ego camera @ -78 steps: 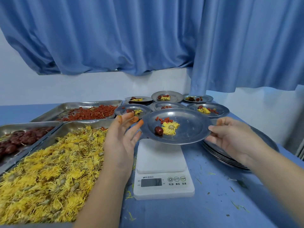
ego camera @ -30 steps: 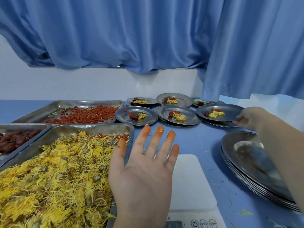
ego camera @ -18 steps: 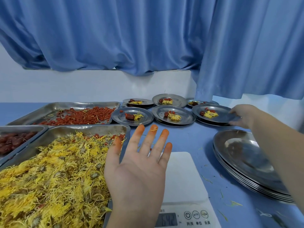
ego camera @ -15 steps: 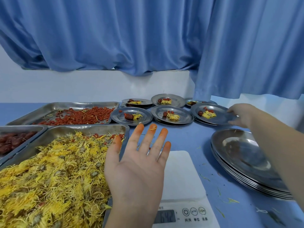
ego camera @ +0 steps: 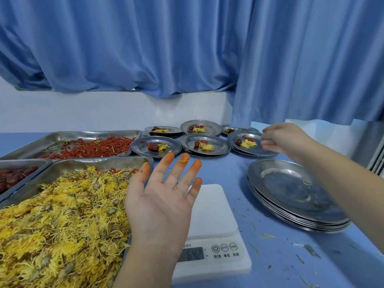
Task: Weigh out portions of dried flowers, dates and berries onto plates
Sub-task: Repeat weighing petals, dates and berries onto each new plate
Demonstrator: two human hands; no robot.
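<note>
My left hand (ego camera: 164, 204) hovers palm-up and open over the white scale (ego camera: 214, 210), its fingertips stained orange. The scale's platform is bare and its display is lit. My right hand (ego camera: 284, 140) is at the far right, its fingers loosely curled over the right rim of a filled steel plate (ego camera: 249, 152) that rests on another plate and holds a date, berries and a yellow flower. On the left, one steel tray (ego camera: 104, 161) holds yellow dried flowers, another (ego camera: 83, 133) red berries and a third (ego camera: 25, 162) dates.
Several more filled plates (ego camera: 204, 151) stand in two rows at the back, near the white wall and blue curtain. A stack of empty steel plates (ego camera: 291, 190) lies right of the scale. Loose petals are scattered on the blue tabletop (ego camera: 280, 256).
My right hand carried the filled plate from the scale to the back right, set it on another plate, and its fingers have now loosened from the rim. My left hand stayed open over the scale.
</note>
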